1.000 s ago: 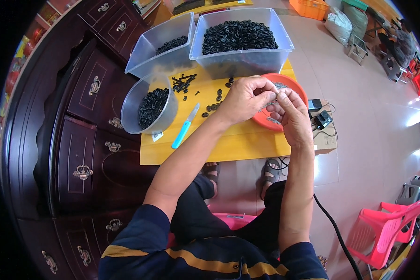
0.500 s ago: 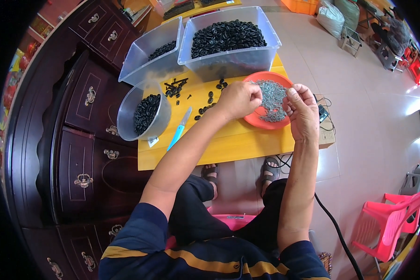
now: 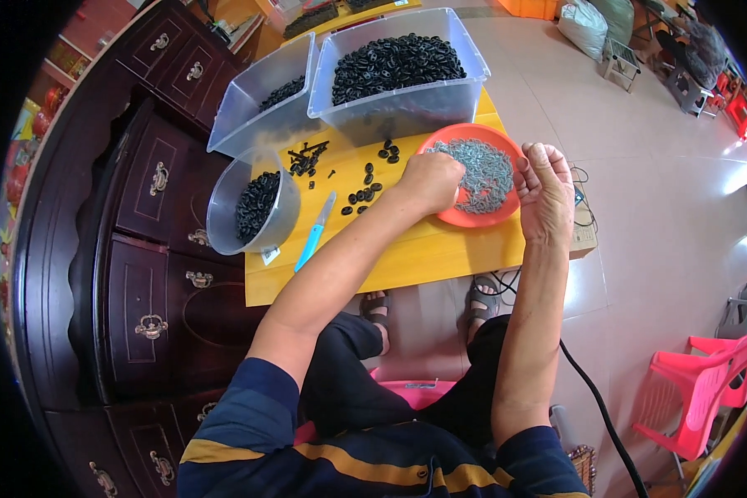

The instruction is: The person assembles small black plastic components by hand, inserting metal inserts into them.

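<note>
An orange bowl [image 3: 471, 219] full of small silvery metal pieces [image 3: 483, 178] stands at the right end of the yellow table. My left hand [image 3: 433, 183] is closed over the bowl's left side, its fingertips at the pieces. Whatever it may hold is hidden. Beside the right rim my right hand [image 3: 546, 195] is raised, thumb and fingers pinched together; anything between them is too small to make out. Left of my left hand lie several loose black oval pieces [image 3: 363, 196] and a knife [image 3: 315, 232] with a light blue handle.
Clear plastic tubs of black pieces, one large [image 3: 400, 112], one beside it [image 3: 266, 91] and one round [image 3: 253, 203], line the table's far and left sides. Black sticks [image 3: 307, 156] lie near them. A dark wooden cabinet [image 3: 153, 274] borders the left; a pink chair [image 3: 693, 386] stands right.
My left hand has dipped slightly toward the metal pieces. My right hand has shifted a little outward from the bowl, still pinched. The whole view has moved slightly.
</note>
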Tool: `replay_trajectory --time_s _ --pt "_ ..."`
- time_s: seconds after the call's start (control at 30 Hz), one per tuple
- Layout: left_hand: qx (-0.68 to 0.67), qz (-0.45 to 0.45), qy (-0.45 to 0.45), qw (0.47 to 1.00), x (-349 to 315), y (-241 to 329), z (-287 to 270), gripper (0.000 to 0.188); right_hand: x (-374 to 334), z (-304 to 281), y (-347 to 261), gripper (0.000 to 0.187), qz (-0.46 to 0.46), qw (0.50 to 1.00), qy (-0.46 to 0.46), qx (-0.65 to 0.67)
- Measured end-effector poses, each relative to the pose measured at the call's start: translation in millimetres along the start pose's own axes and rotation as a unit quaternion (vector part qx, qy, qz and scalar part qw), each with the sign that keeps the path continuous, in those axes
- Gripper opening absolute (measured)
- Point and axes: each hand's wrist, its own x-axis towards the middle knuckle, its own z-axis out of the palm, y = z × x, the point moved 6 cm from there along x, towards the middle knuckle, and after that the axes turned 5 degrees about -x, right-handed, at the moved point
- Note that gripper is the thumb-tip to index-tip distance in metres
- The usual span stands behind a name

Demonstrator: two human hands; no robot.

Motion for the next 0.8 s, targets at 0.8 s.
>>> replay_trajectory --time_s 0.8 --pt "-0.616 -0.096 0.249 0.741 -90.8 -33.6 -8.4 0.006 -19.5 55.0 37.1 0.009 -0.044 0.966 -0.13 -0.218"
